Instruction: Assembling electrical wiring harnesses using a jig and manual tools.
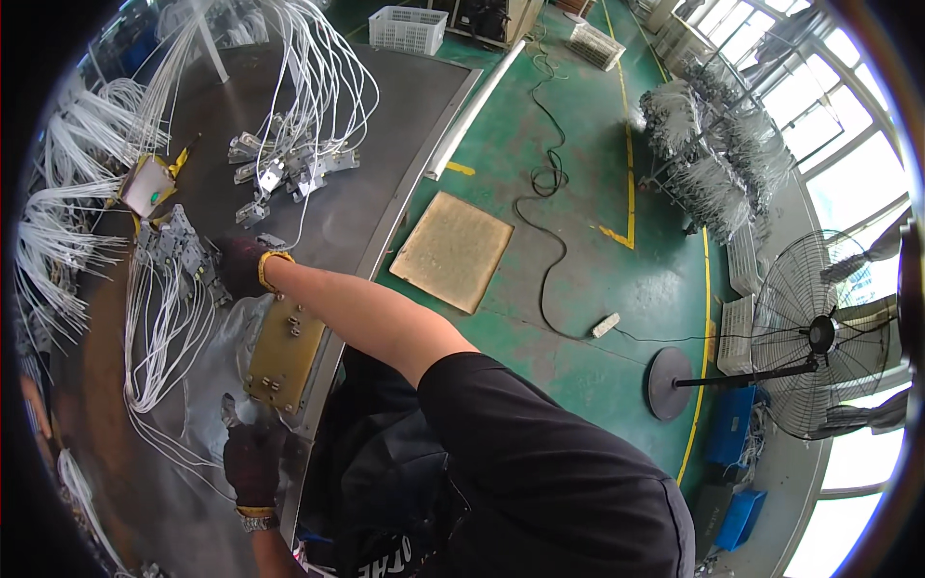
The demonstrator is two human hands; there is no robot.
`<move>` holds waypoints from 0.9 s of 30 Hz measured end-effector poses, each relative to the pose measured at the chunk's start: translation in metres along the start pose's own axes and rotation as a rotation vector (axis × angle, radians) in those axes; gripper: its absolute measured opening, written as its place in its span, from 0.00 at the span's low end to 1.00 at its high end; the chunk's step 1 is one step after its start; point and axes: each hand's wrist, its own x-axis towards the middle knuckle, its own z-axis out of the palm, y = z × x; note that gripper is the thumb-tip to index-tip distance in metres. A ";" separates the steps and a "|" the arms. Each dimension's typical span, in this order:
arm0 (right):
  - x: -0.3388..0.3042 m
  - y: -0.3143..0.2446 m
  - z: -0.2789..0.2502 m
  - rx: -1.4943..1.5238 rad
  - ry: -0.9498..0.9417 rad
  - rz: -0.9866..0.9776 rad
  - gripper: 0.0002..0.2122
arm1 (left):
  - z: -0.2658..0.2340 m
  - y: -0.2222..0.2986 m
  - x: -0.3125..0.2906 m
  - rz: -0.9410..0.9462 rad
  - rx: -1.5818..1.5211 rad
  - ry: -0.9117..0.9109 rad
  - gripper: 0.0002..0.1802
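My right hand (pixel 241 268), in a dark glove with a yellow cuff, reaches across the metal-topped table to a heap of grey metal parts with white cables (pixel 181 252). Its fingers look curled in at the heap's edge; what they hold is hidden. Nearer me, my left hand (pixel 253 464), gloved too and with a metal watch at the wrist, rests over the table edge. One grey-tipped finger stretches out, with nothing visible in the hand. Between the hands lies a yellowish fixture plate (pixel 286 354) with small metal posts, on clear plastic sheeting (pixel 204 397).
Another cluster of cabled metal parts (pixel 289 169) lies farther along the table (pixel 385 106). White cable bundles hang at left, near a yellow-strapped pad (pixel 147 186). On the green floor are a square board (pixel 453 250), a black cord (pixel 551 279) and a standing fan (pixel 819 334).
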 end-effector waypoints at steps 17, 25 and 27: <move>-0.003 -0.002 -0.003 -0.057 -0.039 -0.053 0.26 | 0.007 -0.009 -0.008 0.018 -0.105 0.111 0.17; -0.094 -0.045 -0.014 0.591 -0.243 0.109 0.15 | 0.007 -0.013 0.008 0.039 -0.129 0.258 0.20; -0.125 -0.047 -0.008 0.580 -0.265 0.163 0.13 | -0.005 0.002 0.021 -0.023 -0.108 0.212 0.22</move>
